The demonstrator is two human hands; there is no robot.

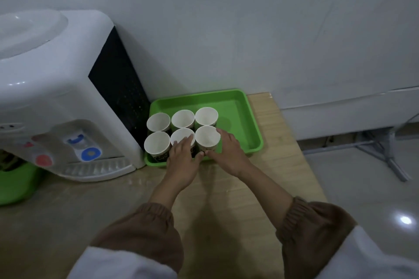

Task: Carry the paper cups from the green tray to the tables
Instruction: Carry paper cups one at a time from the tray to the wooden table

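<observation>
A green tray (244,120) lies on the wooden counter against the wall. Several white paper cups stand upright in its left half, in two rows of three. My left hand (182,161) reaches over the tray's near rim and closes around the front middle cup (180,137), fingers across its rim. My right hand (229,154) wraps the front right cup (206,138), fingers on its right side and thumb at its front. The two thumbs almost touch between the cups. Both cups still stand in the tray. The front left cup (157,142) and the back row (183,118) are untouched.
A white water dispenser (56,97) stands directly left of the tray, touching its side. A green bin (15,183) sits at the far left edge. The counter (272,165) ends to the right of the tray, with grey floor and a metal stand (385,154) beyond.
</observation>
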